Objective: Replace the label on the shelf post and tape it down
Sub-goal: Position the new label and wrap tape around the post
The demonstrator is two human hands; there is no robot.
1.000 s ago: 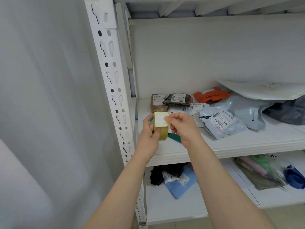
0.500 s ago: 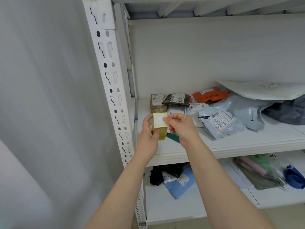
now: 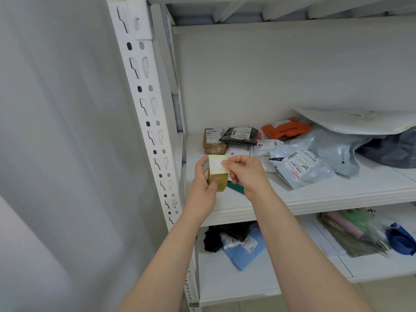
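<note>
Little has changed over the last second. The post stands on the left, slotted and white; a white patch lies flat near its top, perhaps the label, though I cannot tell. Just right of the post and in front of the shelf, the left hand still grips the tape, thumb curled across its lower edge; the roll has not left that spot. The right hand pinches at the roll's upper face, and its fingertips have crept a touch leftward; no strip hangs free yet. By my reading, the tape end is only being started, so taping down the label is still ahead; the post is near but untouched.

A green item lies on the shelf under the right wrist. Behind the hands are a brown box, a black pouch, an orange pouch and a grey mailer; all lie well right of the post. Nothing blocks the reach to the post's front face; the likeliest trouble is the tape end slipping back onto the roll.
</note>
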